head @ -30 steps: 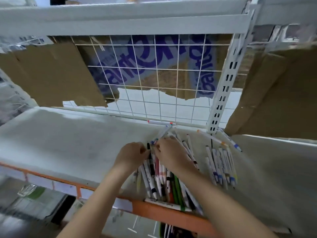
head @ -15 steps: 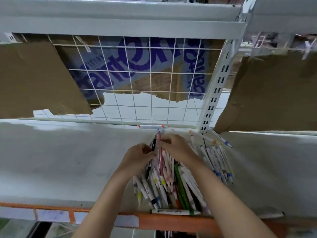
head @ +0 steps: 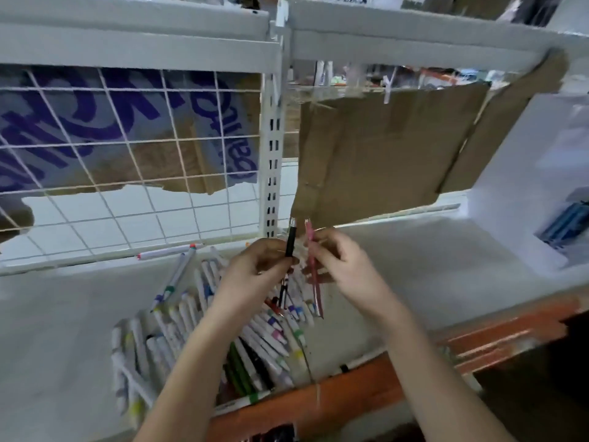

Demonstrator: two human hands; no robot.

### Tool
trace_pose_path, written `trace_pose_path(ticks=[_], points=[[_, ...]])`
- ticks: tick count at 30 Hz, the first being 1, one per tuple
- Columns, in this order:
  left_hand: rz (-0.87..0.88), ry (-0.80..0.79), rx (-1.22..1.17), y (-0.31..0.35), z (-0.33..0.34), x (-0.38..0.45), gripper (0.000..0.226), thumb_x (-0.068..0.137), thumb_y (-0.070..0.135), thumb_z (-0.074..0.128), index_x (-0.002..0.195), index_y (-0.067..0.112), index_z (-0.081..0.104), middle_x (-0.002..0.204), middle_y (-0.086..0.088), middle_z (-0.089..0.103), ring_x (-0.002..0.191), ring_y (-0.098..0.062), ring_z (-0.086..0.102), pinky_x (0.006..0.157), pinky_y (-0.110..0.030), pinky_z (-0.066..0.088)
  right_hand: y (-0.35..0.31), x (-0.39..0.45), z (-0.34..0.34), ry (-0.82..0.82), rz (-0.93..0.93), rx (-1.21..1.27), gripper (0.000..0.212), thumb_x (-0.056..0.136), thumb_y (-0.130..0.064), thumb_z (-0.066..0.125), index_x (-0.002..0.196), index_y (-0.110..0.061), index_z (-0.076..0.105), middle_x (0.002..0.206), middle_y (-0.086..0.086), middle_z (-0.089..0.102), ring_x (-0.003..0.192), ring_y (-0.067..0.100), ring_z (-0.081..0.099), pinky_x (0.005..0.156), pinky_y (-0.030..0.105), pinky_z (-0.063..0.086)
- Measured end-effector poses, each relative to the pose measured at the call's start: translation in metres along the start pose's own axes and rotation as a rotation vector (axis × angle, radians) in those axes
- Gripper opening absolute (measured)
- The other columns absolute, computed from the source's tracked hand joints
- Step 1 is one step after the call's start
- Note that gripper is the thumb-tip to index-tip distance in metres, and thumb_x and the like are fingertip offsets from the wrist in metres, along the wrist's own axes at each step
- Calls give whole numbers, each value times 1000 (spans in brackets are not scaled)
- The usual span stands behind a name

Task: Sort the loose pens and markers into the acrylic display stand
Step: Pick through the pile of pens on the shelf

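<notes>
My left hand [head: 255,275] grips a black pen [head: 290,242], held upright above the pile. My right hand [head: 342,266] pinches a pink pen [head: 310,247], also upright, just to the right of the black one. Below both hands a heap of loose white markers with coloured caps [head: 204,330] lies on the white shelf [head: 63,314]. Several green and black pens [head: 239,368] lie at the heap's front edge. A white box with blue pens [head: 567,224] stands at the far right; whether it is the acrylic stand I cannot tell.
A white wire grid [head: 127,173] closes the back of the shelf, with a slotted upright post [head: 272,154] beside it. Brown cardboard [head: 382,154] hangs behind on the right. The orange shelf beam [head: 382,387] runs along the front edge. One marker [head: 169,251] lies by the grid.
Both hands have lifted off the pile, each with a pen now held upright. The camera has swung right, so the heap sits further left in view.
</notes>
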State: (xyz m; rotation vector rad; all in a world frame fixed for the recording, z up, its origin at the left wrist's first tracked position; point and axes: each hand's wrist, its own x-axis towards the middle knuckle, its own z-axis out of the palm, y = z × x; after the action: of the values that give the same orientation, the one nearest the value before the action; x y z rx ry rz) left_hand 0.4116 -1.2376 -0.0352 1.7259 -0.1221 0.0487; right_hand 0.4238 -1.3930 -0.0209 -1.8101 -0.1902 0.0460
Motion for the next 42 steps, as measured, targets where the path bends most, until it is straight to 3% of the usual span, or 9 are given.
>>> trace_pose_path(ticks=[5, 8, 13, 17, 20, 24, 27, 31, 42], points=[[24, -161, -87, 17, 81, -1, 15, 87, 6, 60, 94, 19, 63, 91, 0, 71, 81, -7, 68, 70, -17, 52, 13, -43, -78, 123, 23, 0, 11, 97, -20, 46, 93, -26, 54, 83, 0, 56, 69, 13, 65, 68, 40, 58], [40, -236, -129, 28, 138, -8, 17, 86, 3, 60, 90, 19, 63, 84, 0, 70, 76, -6, 66, 68, -18, 52, 26, -73, -129, 175, 47, -8, 9, 97, -22, 47, 97, -23, 56, 85, 1, 58, 69, 8, 65, 69, 40, 58], [39, -303, -175, 45, 236, -23, 16, 85, 1, 61, 89, 16, 64, 76, 4, 71, 73, -6, 67, 69, -20, 54, 51, -120, -214, 273, 66, 25, 9, 95, -25, 51, 97, -23, 59, 83, 0, 62, 74, 15, 67, 73, 40, 57], [46, -363, -154, 57, 303, -28, 16, 86, 1, 61, 90, 16, 64, 81, 1, 73, 78, -9, 68, 70, -21, 54, 65, -149, -272, 356, 57, -23, 14, 97, -25, 47, 103, -20, 58, 75, -6, 60, 68, 7, 64, 67, 24, 53], [36, -389, -157, 64, 341, -27, 16, 86, 0, 60, 91, 15, 65, 79, 4, 74, 77, -7, 68, 69, -20, 54, 78, -161, -304, 408, 58, -42, 12, 97, -26, 48, 99, -27, 59, 71, -11, 58, 71, 8, 61, 70, 29, 51], [38, -402, -111, 70, 378, -15, 13, 86, 5, 62, 87, 17, 66, 81, 2, 73, 79, -11, 68, 70, -22, 55, 96, -164, -336, 452, 49, -18, 13, 95, -26, 51, 98, -29, 63, 84, -11, 65, 82, 8, 62, 80, 32, 51], [23, -389, -99, 72, 399, 4, 6, 84, 8, 64, 86, 14, 66, 79, 1, 72, 77, -12, 68, 66, -20, 53, 105, -158, -359, 447, 48, 3, 14, 94, -25, 52, 97, -32, 64, 69, -17, 61, 68, -1, 57, 69, 22, 47], [40, -392, -89, 73, 424, 34, 7, 82, 7, 67, 88, 10, 69, 73, 4, 71, 70, -8, 67, 62, -17, 52, 118, -140, -389, 441, 60, 11, 15, 93, -21, 54, 98, -26, 67, 73, -3, 59, 59, -1, 53, 57, 16, 45], [49, -460, -36, 65, 463, 103, 9, 85, 9, 64, 86, 14, 71, 75, 3, 72, 68, -5, 63, 65, -18, 52, 141, -82, -443, 299, 99, -49, 15, 93, -17, 53, 97, -28, 63, 78, 1, 63, 64, 2, 56, 58, 15, 47]])
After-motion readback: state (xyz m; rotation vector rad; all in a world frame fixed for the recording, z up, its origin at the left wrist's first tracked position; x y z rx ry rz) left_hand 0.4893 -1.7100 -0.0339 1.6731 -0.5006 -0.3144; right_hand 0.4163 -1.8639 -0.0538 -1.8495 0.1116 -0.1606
